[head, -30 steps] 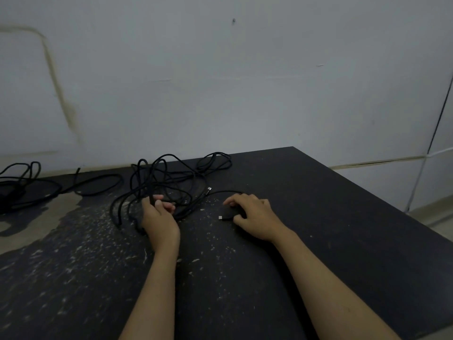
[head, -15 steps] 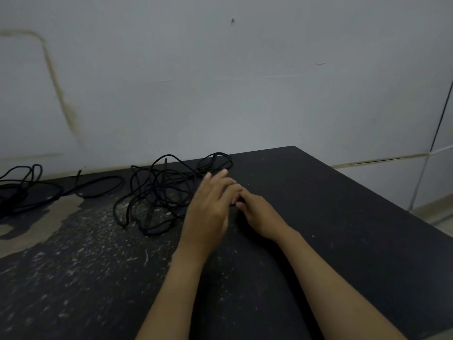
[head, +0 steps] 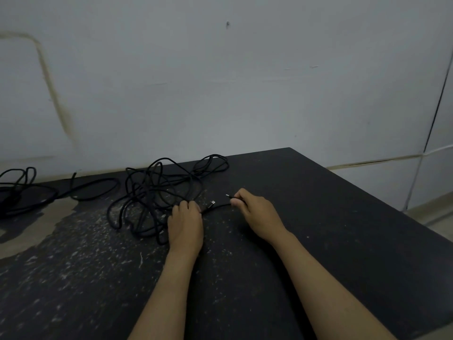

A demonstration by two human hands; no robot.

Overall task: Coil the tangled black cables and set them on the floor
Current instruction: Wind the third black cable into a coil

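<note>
A tangle of black cables (head: 157, 190) lies on the dark scuffed floor (head: 318, 241) near the wall. My left hand (head: 185, 223) sits at the tangle's right edge, fingers curled over a strand there. My right hand (head: 257, 212) pinches a cable end with a small metal plug (head: 229, 196) pointing left. A second plug (head: 211, 204) lies on the floor between the two hands, its cable running back toward my right hand's fingers.
Another heap of black cable (head: 22, 190) lies at the far left, with a loop (head: 98, 188) reaching toward the tangle. A pale worn patch (head: 36, 227) marks the floor at left. The grey wall (head: 220, 94) stands close behind, and the dark floor ends at right.
My left hand pulled back left from beside my right hand to the tangle's edge. My right hand now holds a plug end up off the floor.
</note>
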